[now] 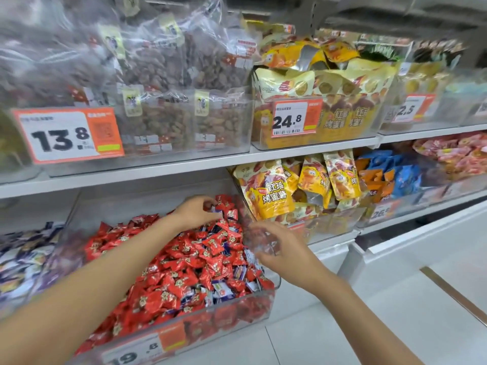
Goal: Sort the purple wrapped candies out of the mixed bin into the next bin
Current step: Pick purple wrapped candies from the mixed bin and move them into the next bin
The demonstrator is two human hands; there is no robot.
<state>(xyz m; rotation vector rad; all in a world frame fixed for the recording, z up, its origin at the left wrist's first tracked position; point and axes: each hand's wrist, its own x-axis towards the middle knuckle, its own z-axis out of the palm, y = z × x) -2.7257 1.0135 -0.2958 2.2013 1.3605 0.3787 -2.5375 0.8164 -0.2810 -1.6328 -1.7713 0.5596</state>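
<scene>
In the mixed bin [237, 313], left hand [196, 210] pinches a likely light, crinkly purple candy [214, 208] by its wrapper; right hand [279, 248] loosely open.

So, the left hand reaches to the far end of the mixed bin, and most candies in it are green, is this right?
Only the colour is wrong. In the head view the left hand reaches to the far end of the mixed bin, but most candies in it are red.

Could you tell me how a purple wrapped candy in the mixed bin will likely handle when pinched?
Probably light: the purple wrapped candy is a small pillow pack. Its glossy wrapper may slip. Wedged among red candies, it may drag neighbours along.
</scene>
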